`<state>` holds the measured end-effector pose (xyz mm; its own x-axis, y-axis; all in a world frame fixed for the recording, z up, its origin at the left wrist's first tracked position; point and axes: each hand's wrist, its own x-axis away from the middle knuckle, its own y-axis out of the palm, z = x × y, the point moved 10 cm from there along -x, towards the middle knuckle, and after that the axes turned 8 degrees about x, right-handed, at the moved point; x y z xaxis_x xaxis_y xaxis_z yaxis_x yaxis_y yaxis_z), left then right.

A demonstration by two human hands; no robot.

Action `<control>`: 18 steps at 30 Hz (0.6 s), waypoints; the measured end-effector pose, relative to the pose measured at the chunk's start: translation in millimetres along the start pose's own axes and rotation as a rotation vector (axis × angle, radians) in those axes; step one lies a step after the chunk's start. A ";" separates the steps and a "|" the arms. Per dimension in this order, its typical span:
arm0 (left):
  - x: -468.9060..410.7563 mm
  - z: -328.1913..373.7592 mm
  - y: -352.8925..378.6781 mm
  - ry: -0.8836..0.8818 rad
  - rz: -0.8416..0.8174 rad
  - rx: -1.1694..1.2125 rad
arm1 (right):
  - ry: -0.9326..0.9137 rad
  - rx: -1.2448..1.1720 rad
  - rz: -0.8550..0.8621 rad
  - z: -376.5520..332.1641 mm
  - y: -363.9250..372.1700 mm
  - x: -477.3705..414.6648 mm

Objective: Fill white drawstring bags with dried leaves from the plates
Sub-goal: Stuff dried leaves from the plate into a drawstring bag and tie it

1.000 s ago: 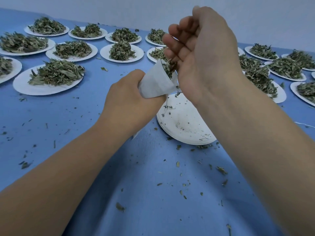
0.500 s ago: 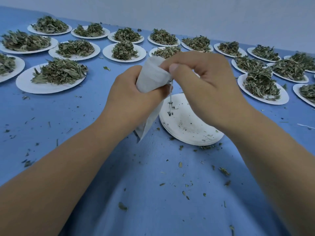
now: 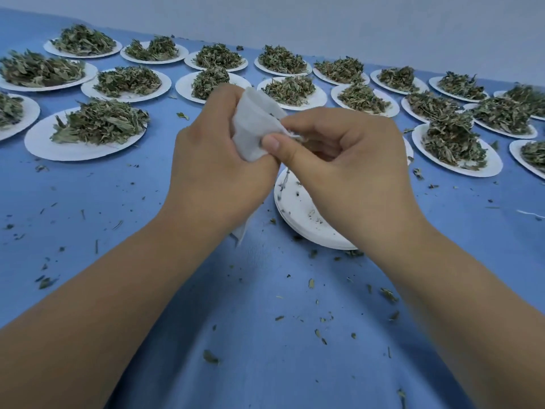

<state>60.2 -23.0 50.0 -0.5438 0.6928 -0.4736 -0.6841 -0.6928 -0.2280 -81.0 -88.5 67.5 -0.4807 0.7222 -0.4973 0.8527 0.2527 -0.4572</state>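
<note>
My left hand (image 3: 218,172) grips a white drawstring bag (image 3: 253,125) around its body, mouth upward, above the blue table. The bag's lower corner pokes out under the hand. My right hand (image 3: 348,160) pinches the bag's mouth edge between thumb and curled fingers, where a thin white string shows. Just below both hands lies a white paper plate (image 3: 300,214) holding only crumbs. Several plates heaped with dried green leaves, such as one at the left (image 3: 88,128) and one at the right (image 3: 454,146), fill the far half of the table.
Loose leaf bits lie scattered across the blue tablecloth (image 3: 265,335) near me. A pale wall (image 3: 324,22) rises behind the table's far edge. A short white thread (image 3: 530,214) lies at the right edge.
My right hand came down from above the bag, where it was dropping leaves in, and now pinches the bag's mouth. The left hand stayed on the bag, lower in view.
</note>
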 end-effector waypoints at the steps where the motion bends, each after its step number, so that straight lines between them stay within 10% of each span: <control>1: -0.3 1.8 -1.9 0.015 0.008 0.003 | 0.007 -0.026 0.019 1.6 -0.8 -0.4; 18: -6.2 8.3 -4.8 0.108 -0.021 0.061 | 0.115 -0.204 -0.046 13.1 -12.0 -3.4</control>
<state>62.8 -22.3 61.0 -0.4760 0.6794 -0.5585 -0.7249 -0.6626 -0.1883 -92.3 -102.4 65.0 -0.5031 0.7726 -0.3872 0.8599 0.4029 -0.3133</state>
